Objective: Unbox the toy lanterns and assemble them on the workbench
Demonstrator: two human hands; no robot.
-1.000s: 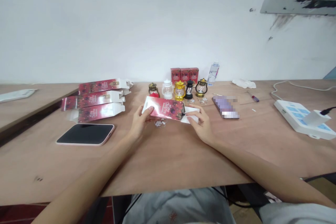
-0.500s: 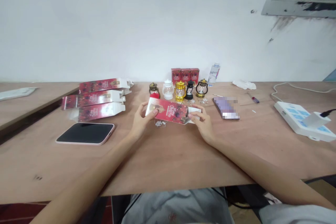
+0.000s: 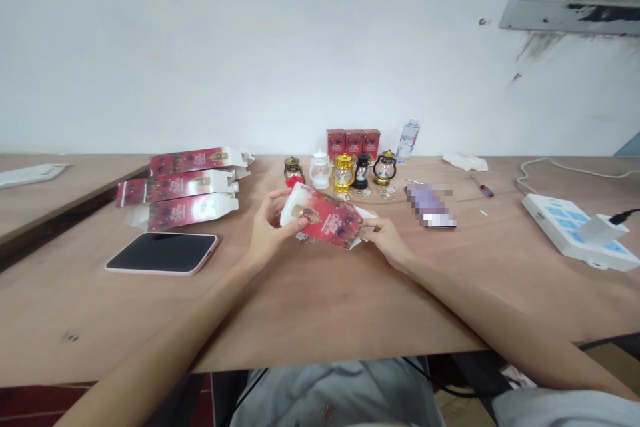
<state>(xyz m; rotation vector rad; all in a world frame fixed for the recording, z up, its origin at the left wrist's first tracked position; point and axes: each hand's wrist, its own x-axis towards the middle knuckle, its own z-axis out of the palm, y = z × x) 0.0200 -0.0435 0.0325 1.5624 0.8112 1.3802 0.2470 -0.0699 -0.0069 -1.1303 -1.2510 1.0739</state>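
A red printed cardboard box is held tilted above the table between both hands. My left hand is closed on its left end, thumb across the printed face. At the other end, where white flaps stick out, my right hand has its fingers pinched on the flap end. Behind the box stand small lanterns: a bronze one, a white one, a gold one, a black one and a black-and-gold one. Small pieces lie partly hidden under the box.
Flat red boxes lie at the left, above a phone. Upright red boxes and a water bottle stand by the wall. To the right are a second phone, a tissue and a power strip.
The box has tilted, its right end dropping lower and more of its printed face showing. My right hand has shifted its fingers at the flap end.
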